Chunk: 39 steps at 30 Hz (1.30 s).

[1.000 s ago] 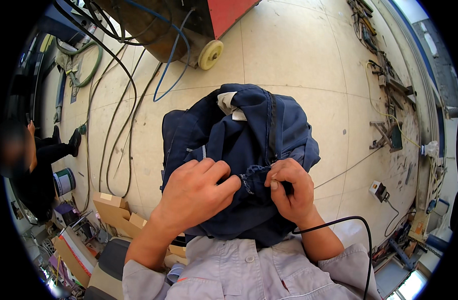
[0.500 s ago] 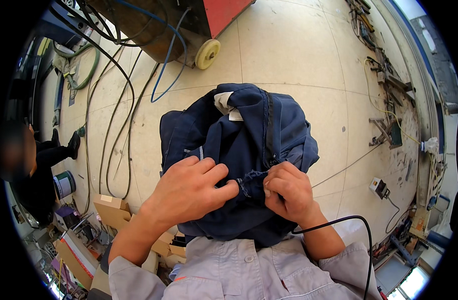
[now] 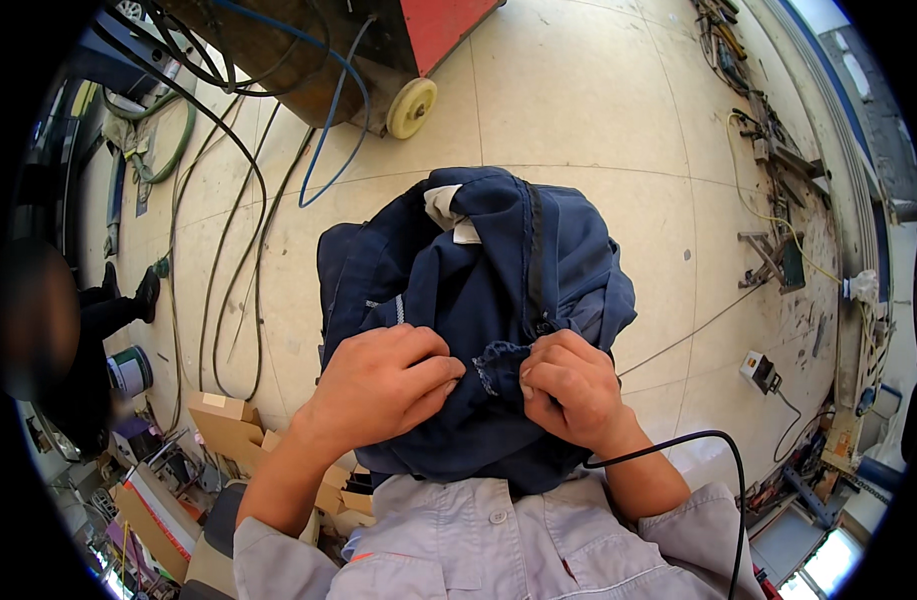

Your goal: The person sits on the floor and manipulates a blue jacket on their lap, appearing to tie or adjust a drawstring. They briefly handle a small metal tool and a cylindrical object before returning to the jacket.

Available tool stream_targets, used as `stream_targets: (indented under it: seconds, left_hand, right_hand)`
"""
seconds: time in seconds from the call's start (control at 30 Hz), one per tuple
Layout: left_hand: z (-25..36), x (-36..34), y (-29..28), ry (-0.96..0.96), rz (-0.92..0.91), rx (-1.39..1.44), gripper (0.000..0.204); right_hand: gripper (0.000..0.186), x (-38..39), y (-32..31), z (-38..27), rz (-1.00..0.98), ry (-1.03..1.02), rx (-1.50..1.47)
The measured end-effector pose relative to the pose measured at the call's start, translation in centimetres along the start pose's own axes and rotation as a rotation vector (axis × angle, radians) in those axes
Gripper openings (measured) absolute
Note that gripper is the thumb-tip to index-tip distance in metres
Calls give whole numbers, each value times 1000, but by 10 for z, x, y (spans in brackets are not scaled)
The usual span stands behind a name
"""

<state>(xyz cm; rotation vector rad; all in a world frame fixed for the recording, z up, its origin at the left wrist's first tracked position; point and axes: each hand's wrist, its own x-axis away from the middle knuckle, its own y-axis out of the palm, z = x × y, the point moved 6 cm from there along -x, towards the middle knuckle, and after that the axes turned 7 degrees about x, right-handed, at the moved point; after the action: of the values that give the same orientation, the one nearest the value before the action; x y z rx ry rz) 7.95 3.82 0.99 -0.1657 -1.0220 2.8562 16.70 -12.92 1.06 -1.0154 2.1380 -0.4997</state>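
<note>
A bundled navy garment (image 3: 483,260) lies across my lap, with a dark zip strip down its right part and pale lining at its top. My left hand (image 3: 383,380) has its fingers curled onto the cloth left of a torn, frayed patch (image 3: 496,366) with loose pale threads. Just right of that patch, my right hand (image 3: 568,390) pinches the cloth's frayed edge, thumb and fingers together. The left fingertips are partly hidden in the dark fabric.
A red-and-brown machine (image 3: 448,30) with a cream wheel (image 3: 411,108) stands ahead amid hoses. A person in black (image 3: 78,340) is at left, near cardboard boxes (image 3: 223,425). Tools and metal stands (image 3: 763,255) line the right, with a plug box (image 3: 758,372).
My left hand has moved slightly down and left from the frayed patch, with fingers more curled. My right hand has shifted a little left and down, still gripping the cloth.
</note>
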Motion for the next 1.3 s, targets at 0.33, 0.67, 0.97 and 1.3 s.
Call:
stream_targets:
  seconds: [0.33, 0.67, 0.97, 1.3]
  left_hand:
    - [-17, 24, 2, -164, 91, 473, 26]
    - [-17, -4, -2, -410, 37, 530, 34]
    - [-20, -14, 18, -442, -82, 723, 17]
    - [-22, 2, 18, -553, -7, 839, 13]
  right_hand:
    - [32, -4, 0, -2, 14, -36, -33]
    - [32, -6, -1, -3, 6, -16, -81]
    - [30, -6, -5, -4, 32, -8, -77]
    - [25, 11, -32, 11, 92, 112, -66]
